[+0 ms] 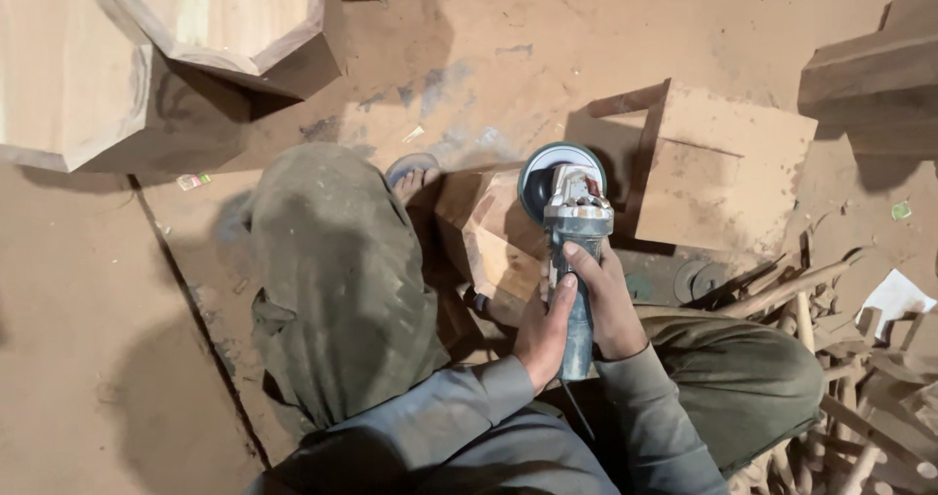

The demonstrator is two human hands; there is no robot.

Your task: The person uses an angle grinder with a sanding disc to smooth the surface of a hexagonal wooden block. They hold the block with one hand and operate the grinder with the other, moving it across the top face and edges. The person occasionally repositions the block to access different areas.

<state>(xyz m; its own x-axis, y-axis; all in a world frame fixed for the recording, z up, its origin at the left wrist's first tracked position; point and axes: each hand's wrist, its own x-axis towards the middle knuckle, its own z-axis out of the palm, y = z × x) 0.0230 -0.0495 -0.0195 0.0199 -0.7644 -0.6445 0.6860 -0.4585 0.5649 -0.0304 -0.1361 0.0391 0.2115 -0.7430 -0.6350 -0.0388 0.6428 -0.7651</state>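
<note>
At the far left, large octagonal wooden frames are lying on the dusty floor, well apart from the work. Nearer the middle, a bent knee in olive cloth is being held just left of a faceted wooden block, and a sandalled foot is being pressed against the block's far left side; should the block be kicked loose by the tool, the toes are likely being put at risk.

The left hand is being wrapped closed around the rear body of the angle grinder, and the right hand is being closed over its barrel just ahead. The sanding disc is being held at the block's far right edge, touching or just beside it; which cannot be told. If the disc is being tilted onto a sharp corner, a snatch seems possible, and the loose grey sleeves and the cord trailing near the lap could be caught.

To the right, a flat wooden board is leaning just beside the disc, and spare discs and scrap sticks are crowding the right leg, so footing is probably being hampered.
</note>
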